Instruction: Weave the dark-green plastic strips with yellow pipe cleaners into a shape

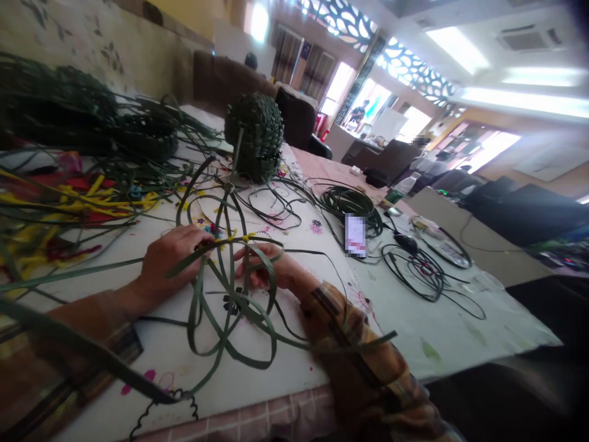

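Flat dark green strips (223, 258) cross and loop into a loose open weave above the white table, with yellow ties (234, 238) along one strip. My left hand (177, 255) is closed on a green strip at the left side of the weave. On the right side, my right hand (264, 264) has its fingers curled round another green strip, partly behind the loops. Long strip ends run out past both forearms, one crossing over the left sleeve. The fingertips of both hands are partly hidden by the strips.
A round woven green basket (255, 135) stands behind the hands. Green and yellow strips (99, 199) lie heaped at left, near larger woven pieces (147, 135). At right are coiled strips (354, 202), a phone (356, 235) and a black mouse (407, 243). Other people sit farther back.
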`<state>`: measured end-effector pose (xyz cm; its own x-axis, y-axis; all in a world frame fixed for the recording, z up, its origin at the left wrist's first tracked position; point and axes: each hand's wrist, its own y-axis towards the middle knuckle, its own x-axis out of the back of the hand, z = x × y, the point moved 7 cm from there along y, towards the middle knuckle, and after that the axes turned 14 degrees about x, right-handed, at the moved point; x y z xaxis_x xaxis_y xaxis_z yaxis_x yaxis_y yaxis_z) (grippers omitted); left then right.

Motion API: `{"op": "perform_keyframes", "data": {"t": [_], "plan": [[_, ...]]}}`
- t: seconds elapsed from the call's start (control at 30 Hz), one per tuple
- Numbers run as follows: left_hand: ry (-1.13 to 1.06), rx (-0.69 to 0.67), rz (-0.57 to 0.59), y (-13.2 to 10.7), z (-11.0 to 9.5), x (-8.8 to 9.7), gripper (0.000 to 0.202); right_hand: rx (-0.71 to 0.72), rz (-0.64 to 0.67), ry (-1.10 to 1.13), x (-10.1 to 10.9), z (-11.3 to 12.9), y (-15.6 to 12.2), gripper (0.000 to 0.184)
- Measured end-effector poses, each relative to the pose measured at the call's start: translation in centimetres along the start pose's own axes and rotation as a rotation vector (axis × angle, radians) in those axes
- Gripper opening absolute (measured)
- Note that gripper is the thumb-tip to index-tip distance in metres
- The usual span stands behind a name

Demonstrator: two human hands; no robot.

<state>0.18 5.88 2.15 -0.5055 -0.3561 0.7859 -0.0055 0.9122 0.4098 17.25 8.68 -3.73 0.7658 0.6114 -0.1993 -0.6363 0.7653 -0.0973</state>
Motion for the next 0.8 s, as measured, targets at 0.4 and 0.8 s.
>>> {"op": "perform_keyframes", "data": {"t": [0.4,0.8], "plan": [[0.004,0.005,-0.007,-1.1,-1.5,-0.7,0.040,0.114,-0.070,0.044,-3.2,1.2,-0.5,0.035],[0.005,0.129,0.037,-0.7,-1.2,-0.8,0.034,0.180,-0.048,-0.051,-2.7,0.3,0.4,0.035]]}}
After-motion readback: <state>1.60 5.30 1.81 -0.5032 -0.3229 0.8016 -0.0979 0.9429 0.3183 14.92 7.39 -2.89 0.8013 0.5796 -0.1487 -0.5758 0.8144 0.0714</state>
